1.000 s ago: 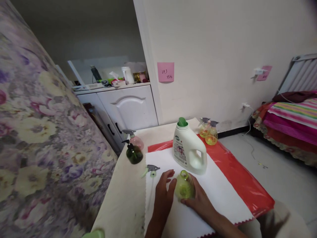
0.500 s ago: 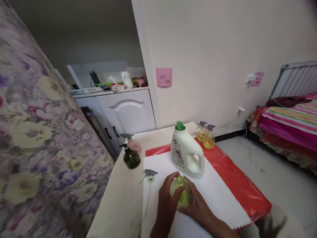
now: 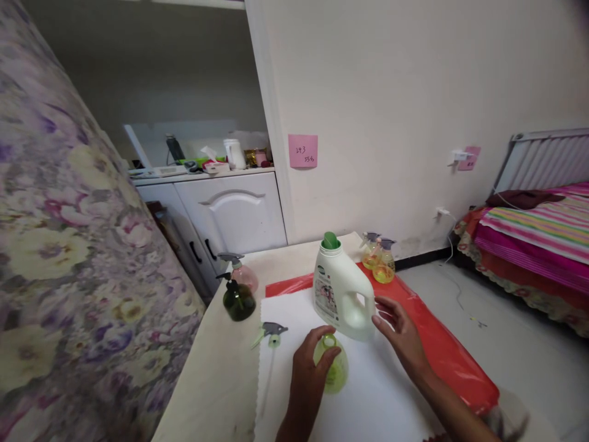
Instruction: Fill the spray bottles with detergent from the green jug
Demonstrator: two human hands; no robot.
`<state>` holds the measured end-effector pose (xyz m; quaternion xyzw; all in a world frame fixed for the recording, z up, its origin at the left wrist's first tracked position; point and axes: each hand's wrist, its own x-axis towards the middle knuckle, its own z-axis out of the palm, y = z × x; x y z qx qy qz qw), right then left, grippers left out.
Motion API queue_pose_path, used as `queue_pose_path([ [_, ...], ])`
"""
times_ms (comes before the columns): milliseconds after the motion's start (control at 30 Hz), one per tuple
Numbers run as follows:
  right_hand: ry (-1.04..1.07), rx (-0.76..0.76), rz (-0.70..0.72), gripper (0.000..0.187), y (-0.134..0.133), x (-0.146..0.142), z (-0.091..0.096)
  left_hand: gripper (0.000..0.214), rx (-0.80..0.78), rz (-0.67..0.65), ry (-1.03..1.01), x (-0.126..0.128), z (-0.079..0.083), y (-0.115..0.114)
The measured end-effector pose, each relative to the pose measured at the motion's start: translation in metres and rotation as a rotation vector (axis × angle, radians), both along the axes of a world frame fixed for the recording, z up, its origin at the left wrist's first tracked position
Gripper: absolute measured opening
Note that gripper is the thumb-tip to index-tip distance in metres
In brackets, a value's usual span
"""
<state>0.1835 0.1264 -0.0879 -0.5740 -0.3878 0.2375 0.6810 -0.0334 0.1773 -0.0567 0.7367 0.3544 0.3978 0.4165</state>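
My left hand is closed around the neck and side of a translucent yellow-green spray bottle, whose open mouth faces up. The bottle stands on a white sheet. Beside the handle of a large pale green detergent jug, my right hand has its fingers apart; whether the fingertips touch the jug I cannot tell. A green pouring spout shows in the jug's open top. Left of the bottle lies a grey and green trigger sprayer head with a thin tube.
A dark green pump bottle and a pink spray bottle stand at the table's left. Spray bottles with yellow liquid are at the back right. Red plastic lies under the white sheet. A floral curtain hangs left.
My right hand has let go of the spray bottle and moved right and forward to the jug's handle. My left hand still holds the bottle. The view has shifted slightly.
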Motion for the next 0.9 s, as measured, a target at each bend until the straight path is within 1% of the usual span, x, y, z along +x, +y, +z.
queue_pose_path([
  [133, -0.001, -0.014, 0.064, 0.048, 0.026, 0.006, 0.011, 0.019, -0.008, 0.002, -0.006, 0.001, 0.002, -0.001],
  [300, -0.001, -0.056, 0.178, 0.046, 0.051, 0.012, 0.020, 0.021, -0.035, -0.003, -0.015, 0.002, 0.003, -0.002],
  [400, -0.015, -0.094, 0.195, 0.045, 0.062, 0.016, 0.022, 0.021, -0.051, -0.021, -0.016, 0.002, 0.002, -0.003],
  [500, -0.033, -0.121, 0.177, 0.041, 0.071, 0.016, 0.020, 0.020, -0.053, -0.034, -0.022, 0.001, 0.001, -0.004],
  [600, -0.043, -0.121, 0.145, 0.040, 0.076, 0.013, 0.019, 0.018, -0.054, -0.028, -0.036, 0.001, 0.002, -0.004],
  [700, -0.060, -0.122, 0.115, 0.039, 0.078, 0.010, 0.023, 0.016, -0.060, -0.026, -0.039, 0.000, 0.003, -0.002],
  [800, -0.096, -0.139, 0.090, 0.037, 0.074, 0.012, 0.035, 0.017, -0.061, -0.041, -0.042, 0.001, 0.001, 0.000],
  [900, -0.158, -0.157, 0.047, 0.036, 0.060, 0.019, 0.053, 0.018, -0.055, -0.060, -0.062, 0.001, -0.001, 0.001],
])
